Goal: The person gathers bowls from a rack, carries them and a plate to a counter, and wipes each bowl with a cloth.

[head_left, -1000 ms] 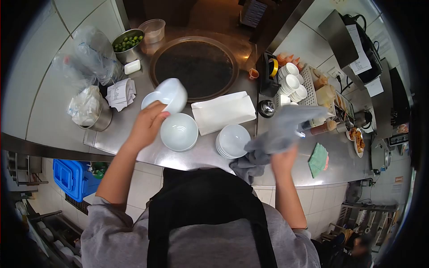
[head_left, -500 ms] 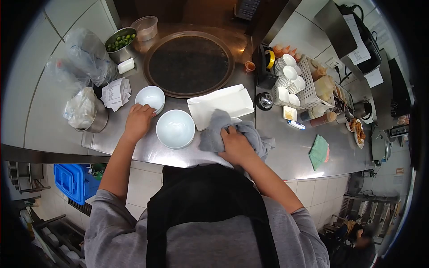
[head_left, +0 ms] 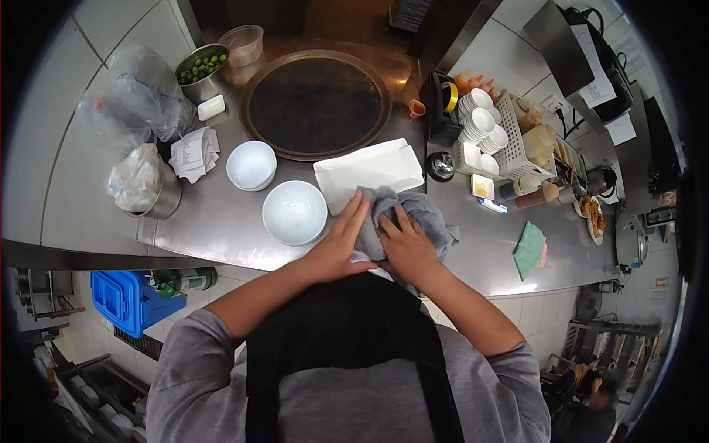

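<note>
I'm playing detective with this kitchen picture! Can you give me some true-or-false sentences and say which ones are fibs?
1. The bare right hand is on a soft grey cloth. True.
2. The bare left hand is touching the large round dark tray. False: it is at the grey cloth's left edge.
3. The clear plastic tub holds the small round green fruits. False: they are in a round silver metal pot.
4. A folded green cloth lies on the shiny metal counter. True.
5. The blue plastic bin stands on the counter. False: it is below the counter.
</note>
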`<state>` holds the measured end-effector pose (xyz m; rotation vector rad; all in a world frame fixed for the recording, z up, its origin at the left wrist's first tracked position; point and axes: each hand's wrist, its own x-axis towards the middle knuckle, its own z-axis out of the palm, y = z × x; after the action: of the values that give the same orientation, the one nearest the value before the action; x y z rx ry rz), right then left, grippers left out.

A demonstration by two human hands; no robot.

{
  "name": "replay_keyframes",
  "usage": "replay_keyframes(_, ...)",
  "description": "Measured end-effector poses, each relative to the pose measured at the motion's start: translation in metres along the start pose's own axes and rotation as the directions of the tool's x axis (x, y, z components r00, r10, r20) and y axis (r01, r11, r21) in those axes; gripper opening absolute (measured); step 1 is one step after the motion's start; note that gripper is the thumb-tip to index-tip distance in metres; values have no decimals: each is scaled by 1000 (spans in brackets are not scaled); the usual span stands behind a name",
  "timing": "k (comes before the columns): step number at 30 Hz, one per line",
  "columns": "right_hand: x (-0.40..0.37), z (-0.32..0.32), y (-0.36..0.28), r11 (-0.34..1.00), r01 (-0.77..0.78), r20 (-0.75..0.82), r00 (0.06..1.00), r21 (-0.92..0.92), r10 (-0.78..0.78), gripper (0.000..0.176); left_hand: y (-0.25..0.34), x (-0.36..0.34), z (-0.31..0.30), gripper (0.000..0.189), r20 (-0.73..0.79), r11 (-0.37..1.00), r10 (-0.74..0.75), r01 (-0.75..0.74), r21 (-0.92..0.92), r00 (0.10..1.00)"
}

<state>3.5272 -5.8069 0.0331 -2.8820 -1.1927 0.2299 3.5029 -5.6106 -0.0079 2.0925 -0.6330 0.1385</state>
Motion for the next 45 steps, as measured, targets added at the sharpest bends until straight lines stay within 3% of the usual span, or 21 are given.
replay_keyframes(2, -4, -1, 4, 998, -13, 103, 994, -57, 19, 63, -12, 11, 18, 118, 4, 991, -44, 44, -128, 999)
replay_keyframes(6, 7, 1, -2, 975, -221, 186, 957, -20, 221, 57, -26, 10, 40, 121, -84, 995, -43, 35, -93, 996)
replay_keyframes(8, 9, 29, -9, 942, -279, -67, 960, -186, 271, 43, -29, 7, 45, 118, -96, 995, -53, 45, -86, 994)
replay_keyframes(12, 9, 38, -13, 925, -186, -67, 983, -332, 173, 29, -22, 9, 35, 112, -24, 995, -4, 6, 101, 1000)
replay_keyframes(16, 8, 20, 16, 993, -58, -27, 998, 101, 61, 22, -22, 9, 31, 113, 62, 993, -28, 21, 116, 998)
replay_keyframes(17, 5, 12, 23, 966, 2, -33, 999, 257, 7, 28, -22, 10, 32, 116, -20, 997, -67, 68, 31, 998)
replay_keyframes(19, -4, -4, 33, 949, -12, -52, 998, 316, 29, 40, -22, 13, 31, 119, -101, 993, -113, 107, -58, 988)
replay_keyframes(21, -16, -30, 41, 556, -315, 72, 907, 769, 414, 45, -20, 16, 29, 129, -52, 989, -132, 128, -75, 990)
replay_keyframes(22, -21, -42, 45, 558, -316, 77, 909, 767, 409, 45, -18, 19, 29, 129, -56, 988, -138, 134, -78, 989)
replay_keyframes(24, -28, -58, 52, 885, -334, -378, 812, 324, 444, 41, -13, 24, 30, 134, 79, 979, -188, 194, -69, 979)
replay_keyframes(25, -26, -52, 50, 885, -335, -375, 813, 324, 445, 41, -15, 26, 34, 134, 80, 978, -190, 196, -71, 979)
replay_keyframes(27, -17, -24, 39, 947, -320, -535, 806, -32, 254, 31, -20, 32, 42, 132, 67, 982, -123, 131, -137, 990)
replay_keyframes(31, 5, 17, 12, 938, -347, -252, 909, -21, 331, 27, -21, 38, 46, 119, 98, 979, -145, 157, -131, 985)
replay_keyframes(34, 7, 4, 25, 952, -218, -71, 969, 217, 238, 24, -19, 39, 43, 112, 91, 978, -134, 146, -150, 987)
replay_keyframes(36, -2, -6, 38, 988, -62, 169, 985, 143, 37, 22, -17, 38, 42, 112, 100, 977, -133, 147, -153, 986)
replay_keyframes(37, -3, -7, 36, 988, -66, 167, 985, 143, 41, 22, -15, 38, 44, 111, 81, 976, -142, 153, -153, 987)
replay_keyframes(39, -2, -9, 28, 941, -101, 8, 994, -324, 109, 24, -13, 39, 47, 111, 61, 975, -150, 158, -153, 987)
replay_keyframes(40, 0, -12, 24, 941, -103, 4, 994, -322, 110, 24, -15, 40, 47, 111, 64, 972, -172, 180, -148, 983)
replay_keyframes(42, 2, -18, 19, 976, -161, 297, 934, -146, 199, 28, -16, 42, 46, 111, 73, 970, -188, 197, -141, 979)
replay_keyframes(43, 2, -20, 23, 976, -163, 295, 934, -147, 200, 28, -16, 43, 47, 112, 81, 965, -194, 206, -161, 978)
replay_keyframes(45, -7, -24, 44, 815, -336, 248, 938, 472, 243, 30, -12, 42, 46, 113, 89, 960, -201, 214, -181, 976)
